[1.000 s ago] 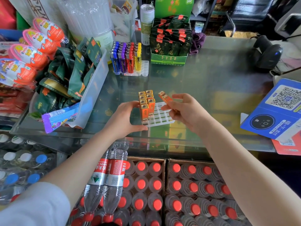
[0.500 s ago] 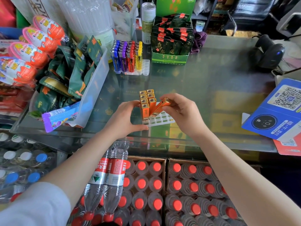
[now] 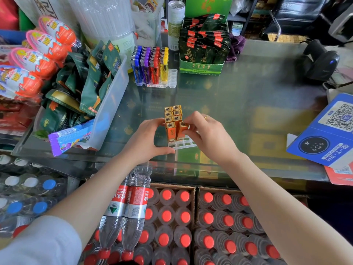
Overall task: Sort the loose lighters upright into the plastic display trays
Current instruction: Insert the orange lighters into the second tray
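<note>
right hand (image 3: 208, 136) pinching orange lighter (image 3: 181, 131) upright, low in white tray (image 3: 183, 144); left hand (image 3: 147, 142) fingers curled around tray's left side and its standing lighters (image 3: 172, 115).

Head camera looks down, close over counter (image 3: 248, 88).

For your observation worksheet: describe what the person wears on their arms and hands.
The left arm has a white sleeve near the shoulder; the forearm is bare. The right arm shows no sleeve. Both hands, left and right, are gloveless. No watch or bracelet shows.
</note>
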A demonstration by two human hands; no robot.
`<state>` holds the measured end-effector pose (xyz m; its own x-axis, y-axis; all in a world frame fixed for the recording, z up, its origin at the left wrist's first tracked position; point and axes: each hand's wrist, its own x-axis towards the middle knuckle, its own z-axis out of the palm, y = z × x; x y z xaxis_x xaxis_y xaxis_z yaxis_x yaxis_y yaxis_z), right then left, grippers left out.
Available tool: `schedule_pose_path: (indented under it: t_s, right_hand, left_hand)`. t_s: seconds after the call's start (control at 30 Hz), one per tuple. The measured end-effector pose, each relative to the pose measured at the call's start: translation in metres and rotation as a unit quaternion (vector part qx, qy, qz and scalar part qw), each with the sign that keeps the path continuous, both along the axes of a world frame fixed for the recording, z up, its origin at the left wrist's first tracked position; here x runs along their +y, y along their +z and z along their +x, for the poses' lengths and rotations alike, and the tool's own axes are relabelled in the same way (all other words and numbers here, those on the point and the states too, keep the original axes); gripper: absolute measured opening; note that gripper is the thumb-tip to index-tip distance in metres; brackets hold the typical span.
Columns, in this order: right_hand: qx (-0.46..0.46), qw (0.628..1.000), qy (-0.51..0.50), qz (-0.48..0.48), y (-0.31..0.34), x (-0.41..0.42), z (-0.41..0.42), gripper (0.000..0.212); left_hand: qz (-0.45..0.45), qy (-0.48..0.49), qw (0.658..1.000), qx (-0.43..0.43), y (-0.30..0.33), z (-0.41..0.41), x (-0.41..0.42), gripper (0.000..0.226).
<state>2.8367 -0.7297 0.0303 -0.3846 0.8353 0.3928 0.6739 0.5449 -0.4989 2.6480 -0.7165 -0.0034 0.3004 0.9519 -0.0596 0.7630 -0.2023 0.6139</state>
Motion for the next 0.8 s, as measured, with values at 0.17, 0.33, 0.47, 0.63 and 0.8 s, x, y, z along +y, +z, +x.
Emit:
schedule_pose_path:
  t_s: [0.17, 0.33, 0.47, 0.63, 0.8]
  right_hand:
    - [-0.052, 0.997, -0.004, 0.049, -0.004, 0.003, -0.004, 0.018]
    - [-0.075, 0.991, -0.014, 0.107, -0.02, 0.005, -0.004, 0.026]
    - [-0.095, 0.995, -0.007, 0.018, -0.035, 0.005, 0.012, 0.067]
    - [-0.194, 0.98, -0.002, 0.034, -0.046, 0.009, 0.03, 0.042]
    - [-0.169, 0.984, -0.062, -0.005, -0.044, 0.024, 0.016, 0.025]
  left_hand:
    - [-0.005, -0.001, 1.0, 0.0, 0.002, 0.001, 0.0, 0.07]
    - [-0.009, 0.003, 1.0, 0.004, 0.0, 0.0, 0.0, 0.069]
    - [0.013, 0.007, 1.0, -0.001, -0.001, 0.001, 0.005, 0.055]
    - [0.002, 0.004, 1.0, 0.007, 0.001, -0.006, 0.018, 0.054]
    - [0.002, 0.014, 1.0, 0.011, 0.005, -0.014, 0.03, 0.051]
